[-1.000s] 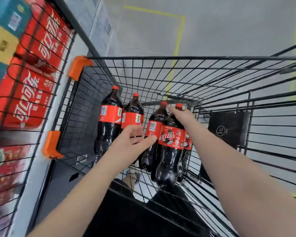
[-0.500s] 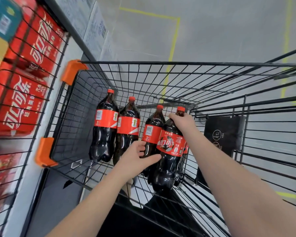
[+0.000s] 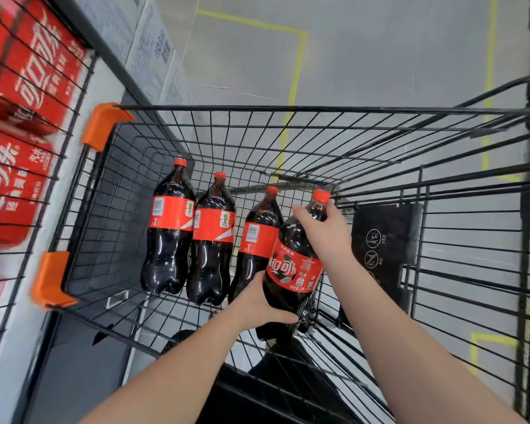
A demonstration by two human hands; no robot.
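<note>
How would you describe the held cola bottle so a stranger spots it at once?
Find the black wire cart. Among its cola bottles, take the nearest bottle. It alone is gripped, right hand at the neck, left hand low down, logo facing you.

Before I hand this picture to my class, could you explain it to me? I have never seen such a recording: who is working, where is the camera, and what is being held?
There is no machine here. A person works with two bare hands, and the single camera sits on their head, looking forward and down, so both arms enter from the bottom edge. The surface is the wire floor of a black shopping cart. The right hand grips the neck of a large cola bottle, and the left hand holds its lower body. Three more cola bottles stand in a row to its left. Red cola cases are stacked at the far left.
</note>
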